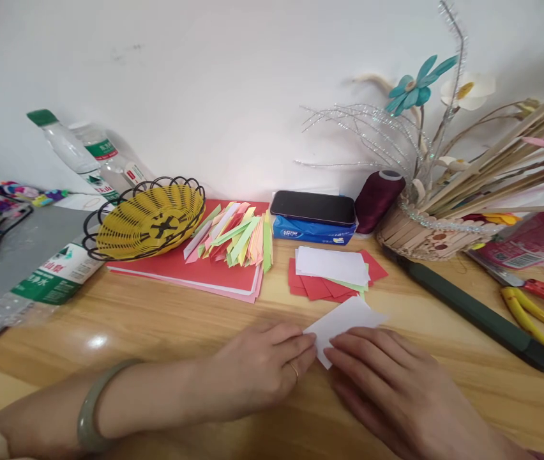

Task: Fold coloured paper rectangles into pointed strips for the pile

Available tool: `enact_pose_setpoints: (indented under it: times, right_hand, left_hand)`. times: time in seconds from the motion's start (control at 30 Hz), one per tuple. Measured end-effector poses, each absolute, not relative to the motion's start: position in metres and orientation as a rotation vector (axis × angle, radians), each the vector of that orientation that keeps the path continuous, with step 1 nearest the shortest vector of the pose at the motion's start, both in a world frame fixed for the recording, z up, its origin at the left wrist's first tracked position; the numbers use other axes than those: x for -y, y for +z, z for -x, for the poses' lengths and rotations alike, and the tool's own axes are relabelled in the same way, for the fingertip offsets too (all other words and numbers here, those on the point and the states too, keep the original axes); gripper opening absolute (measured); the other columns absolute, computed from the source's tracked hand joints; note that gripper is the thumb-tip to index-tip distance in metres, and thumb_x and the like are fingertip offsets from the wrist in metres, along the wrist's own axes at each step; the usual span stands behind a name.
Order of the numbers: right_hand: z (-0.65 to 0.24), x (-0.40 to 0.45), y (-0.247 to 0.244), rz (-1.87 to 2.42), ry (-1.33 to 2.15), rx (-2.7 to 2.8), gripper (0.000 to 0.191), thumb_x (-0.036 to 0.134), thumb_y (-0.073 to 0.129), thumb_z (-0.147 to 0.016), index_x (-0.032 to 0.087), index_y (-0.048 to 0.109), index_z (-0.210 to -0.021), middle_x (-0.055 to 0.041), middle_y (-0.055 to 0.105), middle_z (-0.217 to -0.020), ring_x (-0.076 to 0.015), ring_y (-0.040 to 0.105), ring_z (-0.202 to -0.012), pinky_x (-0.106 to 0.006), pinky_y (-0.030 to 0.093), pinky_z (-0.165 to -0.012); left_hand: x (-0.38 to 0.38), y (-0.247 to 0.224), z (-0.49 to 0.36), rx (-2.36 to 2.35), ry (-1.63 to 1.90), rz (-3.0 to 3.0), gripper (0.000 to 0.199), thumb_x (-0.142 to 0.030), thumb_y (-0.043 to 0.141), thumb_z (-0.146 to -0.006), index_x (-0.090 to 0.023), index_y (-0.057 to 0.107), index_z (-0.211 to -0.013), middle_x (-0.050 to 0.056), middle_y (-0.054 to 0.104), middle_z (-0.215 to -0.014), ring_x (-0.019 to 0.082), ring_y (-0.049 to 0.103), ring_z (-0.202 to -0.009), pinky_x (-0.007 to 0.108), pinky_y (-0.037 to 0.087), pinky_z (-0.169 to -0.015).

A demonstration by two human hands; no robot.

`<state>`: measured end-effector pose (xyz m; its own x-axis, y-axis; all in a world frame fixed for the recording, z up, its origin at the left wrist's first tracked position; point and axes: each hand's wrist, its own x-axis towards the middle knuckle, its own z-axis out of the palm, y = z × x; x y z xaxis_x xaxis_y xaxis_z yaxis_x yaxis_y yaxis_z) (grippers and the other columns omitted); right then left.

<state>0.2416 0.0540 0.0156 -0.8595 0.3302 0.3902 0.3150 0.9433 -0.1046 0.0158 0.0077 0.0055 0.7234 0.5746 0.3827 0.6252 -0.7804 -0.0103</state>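
A white paper piece [343, 322] lies slantwise on the wooden table between my hands. My left hand [274, 361], with a ring on one finger, has its fingers pressed together on the paper's left edge. From the right, my right hand [382, 367] rests its closely held fingers over the paper's lower right part. Just behind the paper is a stack of small white cards [332, 265] on red cards [317, 287], with a green one between them. Folded coloured paper strips [241, 236] are heaped on large red sheets [181, 275].
A yellow basket [152, 220] and plastic bottles [54, 281] are at the left. Behind stand a phone [313, 207] on a blue packet [315, 230] and a thread spool [380, 198]. A flower basket [437, 236], a dark green cutter [477, 310] and scissors [535, 313] are at the right.
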Motion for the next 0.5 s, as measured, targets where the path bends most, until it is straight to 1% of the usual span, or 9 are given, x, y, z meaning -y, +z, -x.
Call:
enact_pose_setpoints:
  times: [0.07, 0.1, 0.27, 0.37, 0.5]
  right_hand:
    - [-0.2434, -0.0571, 0.0165, 0.478, 0.021, 2.677, 0.025, 0.017, 0.047, -0.087, 0.017, 0.058, -0.110, -0.0075, 0.066, -0.096, -0.0205, 0.059, -0.091, -0.037, 0.047, -0.078]
    - [-0.2442, -0.0583, 0.0168, 0.481, 0.021, 2.684, 0.025, 0.017, 0.047, -0.087, 0.017, 0.058, -0.110, -0.0072, 0.066, -0.096, -0.0201, 0.059, -0.091, -0.037, 0.048, -0.078]
    - [-0.2435, -0.0590, 0.0182, 0.475, 0.116, 2.709, 0.018, 0.018, 0.041, -0.092, 0.019, 0.059, -0.095, -0.0045, 0.063, -0.083, -0.0184, 0.057, -0.079, -0.035, 0.046, -0.070]
    - [-0.2406, -0.0571, 0.0165, 0.567, 0.281, 2.706, 0.016, 0.018, 0.044, -0.092, 0.020, 0.059, -0.086, -0.0029, 0.059, -0.077, -0.0170, 0.055, -0.072, -0.033, 0.043, -0.064]
    - [-0.2374, -0.0559, 0.0115, 0.739, 0.554, 2.640, 0.014, 0.019, 0.044, -0.091, 0.020, 0.055, -0.082, -0.0028, 0.057, -0.079, -0.0153, 0.054, -0.072, -0.030, 0.044, -0.064]
  left_hand:
    - [-0.0107, 0.0058, -0.0146, 1.001, -0.581, 2.817, 0.026, -0.010, 0.039, -0.094, -0.006, 0.057, -0.112, 0.012, 0.065, -0.110, 0.019, 0.059, -0.100, 0.032, 0.051, -0.087]
    - [-0.0121, 0.0058, -0.0140, 1.009, -0.606, 2.834, 0.026, -0.011, 0.039, -0.094, -0.006, 0.057, -0.112, 0.012, 0.066, -0.109, 0.018, 0.059, -0.100, 0.032, 0.051, -0.087]
    - [-0.0151, 0.0051, -0.0134, 0.986, -0.684, 2.844, 0.026, -0.013, 0.038, -0.095, -0.008, 0.061, -0.107, 0.011, 0.067, -0.106, 0.018, 0.059, -0.099, 0.032, 0.052, -0.085]
    - [-0.0136, 0.0062, -0.0146, 0.974, -0.660, 2.815, 0.024, -0.012, 0.041, -0.094, -0.007, 0.063, -0.102, 0.012, 0.067, -0.107, 0.020, 0.060, -0.097, 0.034, 0.053, -0.084]
    - [-0.0110, 0.0080, -0.0158, 0.942, -0.630, 2.779, 0.025, -0.010, 0.040, -0.093, -0.007, 0.063, -0.101, 0.011, 0.066, -0.108, 0.021, 0.060, -0.096, 0.035, 0.053, -0.083]
